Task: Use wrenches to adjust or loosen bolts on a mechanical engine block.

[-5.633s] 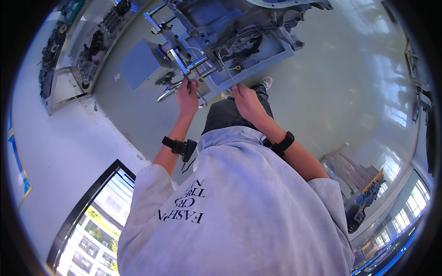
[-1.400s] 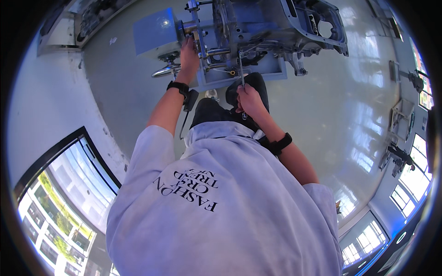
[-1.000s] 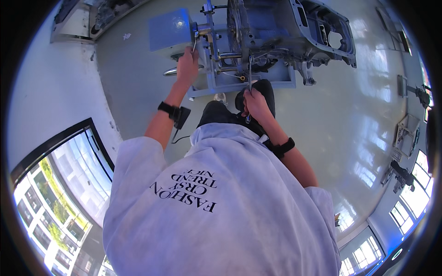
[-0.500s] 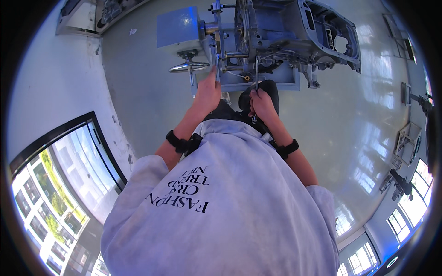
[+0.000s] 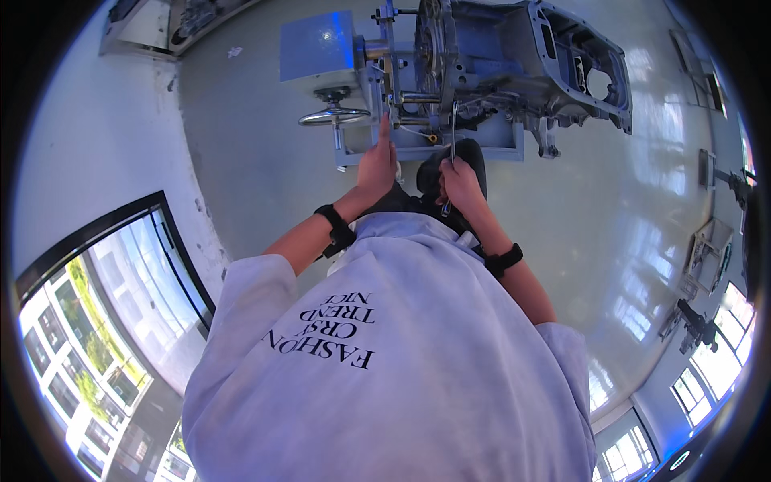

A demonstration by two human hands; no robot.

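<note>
Two hands at grey cast-metal housing (image 5: 514, 64) | left hand (image 5: 376, 167) flat, fingers extended, bracing | right hand (image 5: 460, 183) gripping slim steel wrench (image 5: 453, 132) | step: turning fastener | next: steady swing, keep engagement

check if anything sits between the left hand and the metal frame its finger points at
Nothing visible does. The left hand reaches up with a finger against the grey metal frame beside the handwheel, with no object between them. The right hand holds a long wrench off to the side, clear of that path.
</note>
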